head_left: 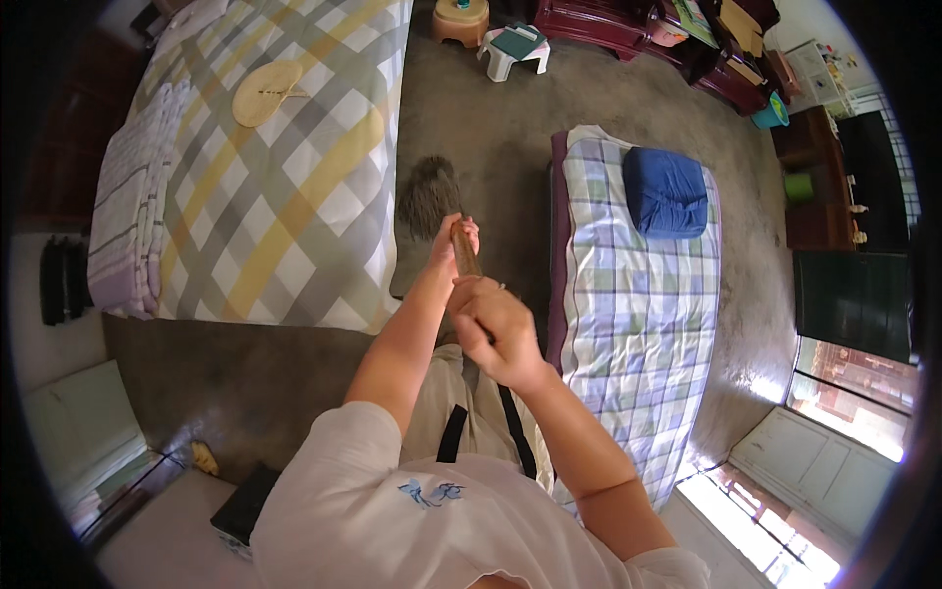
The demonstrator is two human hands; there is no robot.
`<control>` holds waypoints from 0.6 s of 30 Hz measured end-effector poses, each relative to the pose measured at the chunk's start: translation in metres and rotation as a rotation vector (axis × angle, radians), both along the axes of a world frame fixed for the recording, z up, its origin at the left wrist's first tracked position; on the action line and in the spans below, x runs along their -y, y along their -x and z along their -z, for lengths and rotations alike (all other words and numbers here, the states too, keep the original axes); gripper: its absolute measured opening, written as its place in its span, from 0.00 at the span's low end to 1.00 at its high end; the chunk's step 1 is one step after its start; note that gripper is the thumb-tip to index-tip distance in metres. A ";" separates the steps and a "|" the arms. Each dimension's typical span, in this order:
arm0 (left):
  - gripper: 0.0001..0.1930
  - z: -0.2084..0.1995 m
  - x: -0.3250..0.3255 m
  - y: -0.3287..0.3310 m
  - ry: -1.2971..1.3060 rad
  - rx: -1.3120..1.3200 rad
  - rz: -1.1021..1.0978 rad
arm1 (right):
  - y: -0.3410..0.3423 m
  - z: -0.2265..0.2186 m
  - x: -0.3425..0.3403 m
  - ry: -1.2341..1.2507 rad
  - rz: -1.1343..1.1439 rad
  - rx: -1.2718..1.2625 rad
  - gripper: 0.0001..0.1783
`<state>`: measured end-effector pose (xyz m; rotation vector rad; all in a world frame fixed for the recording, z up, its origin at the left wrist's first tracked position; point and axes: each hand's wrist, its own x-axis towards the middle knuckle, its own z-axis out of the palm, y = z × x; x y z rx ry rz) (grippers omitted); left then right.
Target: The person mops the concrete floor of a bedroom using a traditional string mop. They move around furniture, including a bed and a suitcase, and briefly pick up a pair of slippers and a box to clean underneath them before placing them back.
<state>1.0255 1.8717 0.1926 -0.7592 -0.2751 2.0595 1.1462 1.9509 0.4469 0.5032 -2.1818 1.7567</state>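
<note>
A string mop (428,196) with shaggy grey strands rests on the floor between the two beds, close to the left bed's edge. Its brown handle runs up toward me. Lower on that handle, near the mop head, my left hand (454,242) is wrapped round it. My right hand (497,332) is closed round the upper part, nearer my body, and its fist hides the handle's end.
On my left stands a bed (343,236) with a checked sheet and a hand fan (266,93). A narrower bed (638,334) on my right bears a blue folded bundle (666,192). Ahead are two stools (514,47) (460,22) and dark red furniture (599,22).
</note>
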 end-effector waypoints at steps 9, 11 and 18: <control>0.10 0.032 -0.106 0.057 0.781 -0.311 0.253 | 0.036 0.144 -0.114 0.085 0.253 1.070 0.36; 0.09 0.045 -0.130 0.065 0.938 -0.282 0.268 | 0.059 0.161 -0.137 -0.025 0.265 1.145 0.31; 0.08 0.048 -0.167 0.121 0.983 -0.344 0.329 | 0.161 0.168 -0.185 0.254 0.067 1.609 0.11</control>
